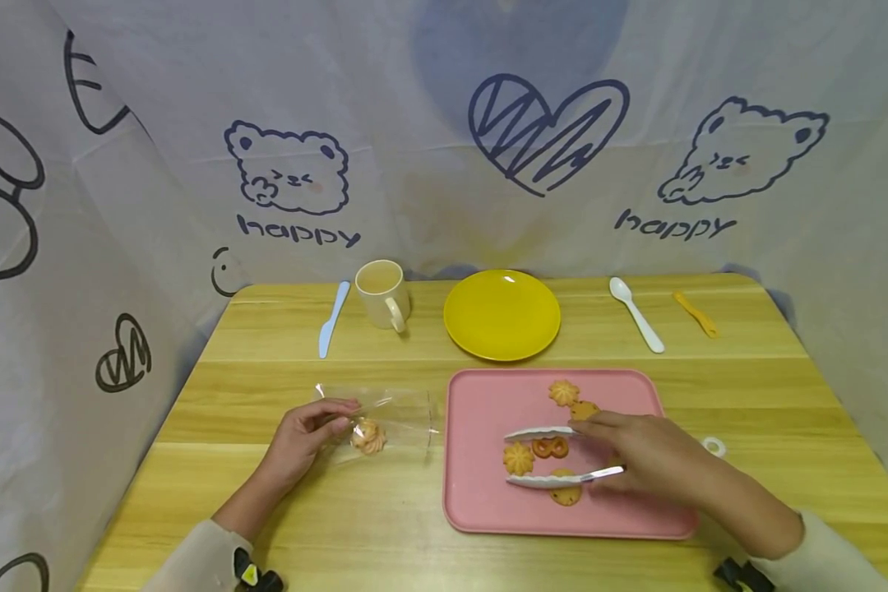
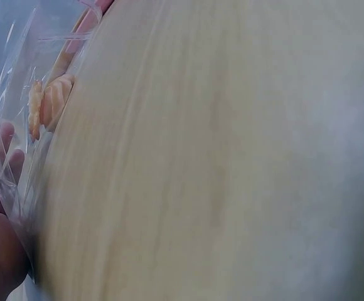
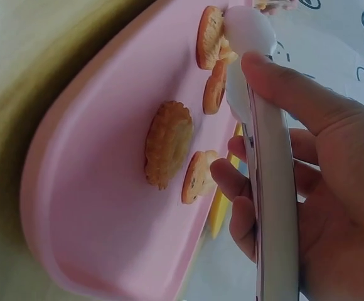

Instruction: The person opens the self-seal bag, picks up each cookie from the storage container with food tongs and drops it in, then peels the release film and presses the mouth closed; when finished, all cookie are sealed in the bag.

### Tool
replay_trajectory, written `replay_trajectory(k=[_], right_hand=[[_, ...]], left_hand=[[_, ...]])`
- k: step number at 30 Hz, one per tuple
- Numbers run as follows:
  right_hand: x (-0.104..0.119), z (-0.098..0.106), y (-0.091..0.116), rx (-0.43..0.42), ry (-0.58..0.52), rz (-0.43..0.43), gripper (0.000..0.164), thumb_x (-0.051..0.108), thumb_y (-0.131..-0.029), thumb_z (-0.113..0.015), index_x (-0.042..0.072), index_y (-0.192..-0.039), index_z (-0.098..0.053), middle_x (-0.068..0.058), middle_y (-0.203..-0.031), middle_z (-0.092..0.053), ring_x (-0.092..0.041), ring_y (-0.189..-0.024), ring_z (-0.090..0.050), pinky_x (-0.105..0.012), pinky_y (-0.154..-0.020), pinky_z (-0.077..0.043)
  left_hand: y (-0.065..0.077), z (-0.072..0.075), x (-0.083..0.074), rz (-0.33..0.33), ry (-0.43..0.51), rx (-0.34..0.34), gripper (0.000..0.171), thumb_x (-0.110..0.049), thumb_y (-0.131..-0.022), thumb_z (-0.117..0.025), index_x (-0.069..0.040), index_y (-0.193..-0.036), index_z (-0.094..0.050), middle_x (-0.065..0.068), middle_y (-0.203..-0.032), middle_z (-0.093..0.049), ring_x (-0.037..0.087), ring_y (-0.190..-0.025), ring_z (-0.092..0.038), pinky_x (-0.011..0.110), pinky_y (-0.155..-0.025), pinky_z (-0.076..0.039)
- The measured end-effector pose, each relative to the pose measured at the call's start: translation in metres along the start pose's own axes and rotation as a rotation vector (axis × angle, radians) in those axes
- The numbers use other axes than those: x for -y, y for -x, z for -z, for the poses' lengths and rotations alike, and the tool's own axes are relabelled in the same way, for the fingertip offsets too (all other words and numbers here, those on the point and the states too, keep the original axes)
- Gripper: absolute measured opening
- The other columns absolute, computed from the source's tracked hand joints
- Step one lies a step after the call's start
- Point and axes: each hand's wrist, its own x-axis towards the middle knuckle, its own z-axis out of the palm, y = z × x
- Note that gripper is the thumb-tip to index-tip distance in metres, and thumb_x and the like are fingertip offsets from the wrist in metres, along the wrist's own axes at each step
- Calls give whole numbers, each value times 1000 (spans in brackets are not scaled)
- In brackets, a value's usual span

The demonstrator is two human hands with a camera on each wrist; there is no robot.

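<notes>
In the head view, we see the pink tray [image 1: 469, 497] on the table [image 1: 370, 526]. Our right hand [image 1: 647, 456], over the right part of the tray, grips the tongs [image 1: 540, 482], whose two arms stand apart. Between these arms a flower-shaped cookie [image 1: 519, 459] and a pretzel [image 1: 550, 447] lie on the tray, and a round cookie [image 1: 565, 497] is partly hidden by the nearer arm. Left of the tray, our left hand [image 1: 311, 434] pinches a clear bag [image 1: 407, 423] with at least one swirled cookie [image 1: 370, 437] inside.

In the left wrist view, the bag's film crosses before our fingers. We cannot tell where its mouth is; we should hold this mouth wide and steady, turned to the tray.

In the right wrist view, our thumb lies along the tongs. Whether the tips touch any cookie, we cannot tell. In our judgement, we should choose one cookie, keep its neighbours outside the arms, and squeeze evenly and softly, because cookies may crumble or slip.
</notes>
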Motion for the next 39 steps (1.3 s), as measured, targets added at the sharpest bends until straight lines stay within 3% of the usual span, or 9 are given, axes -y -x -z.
replay_trajectory(k=[6, 12, 22, 27, 34, 39], right_hand=[[1, 0, 0, -11, 3, 34, 62, 49, -82, -75, 16, -133, -62, 1, -128, -63, -22, -108, -64, -46, -84, -56], [0, -2, 0, -35, -3, 36, 62, 49, -81, -76, 17, -132, -62, 2, -127, -64, -20, -107, -65, -43, -85, -56], [0, 4, -3, -38, -52, -13, 63, 50, -81, -76, 17, -134, -62, -1, -131, -63, -19, -114, -62, -42, -92, -54], [2, 6, -11, -38, -58, -23, 64, 52, -82, -74, 17, -135, -61, -1, -132, -62, -19, -113, -62, -42, -91, -55], [4, 6, -29, -69, -35, 29, 65, 49, -81, -76, 18, -136, -60, 4, -129, -63, -14, -107, -63, -38, -88, -56], [11, 7, -46, -38, -70, -8, 68, 54, -81, -74, 21, -138, -58, 6, -131, -61, -11, -111, -60, -39, -93, -53]], left_hand=[[0, 0, -1, 4, 3, -2, 20, -2, -94, -62, 10, -109, -66, 16, -122, -65, 12, -121, -58, 22, -102, -46], [1, 0, -1, -13, 13, 1, 20, 0, -93, -62, 12, -109, -66, 19, -122, -65, 14, -121, -58, 23, -103, -45], [1, 0, 0, -21, 32, 8, 20, 0, -94, -62, 12, -109, -65, 14, -121, -67, 15, -121, -57, 24, -102, -46], [1, 0, -1, -27, 34, 11, 20, 1, -94, -62, 13, -109, -65, 16, -121, -66, 15, -121, -57, 25, -103, -46], [0, 0, -1, -22, 27, 9, 20, 0, -94, -62, 12, -109, -65, 16, -122, -66, 15, -121, -57, 24, -103, -46], [0, 0, -1, -21, 21, 10, 21, -1, -94, -62, 13, -110, -64, 17, -122, -65, 15, -121, -57, 24, -103, -45]])
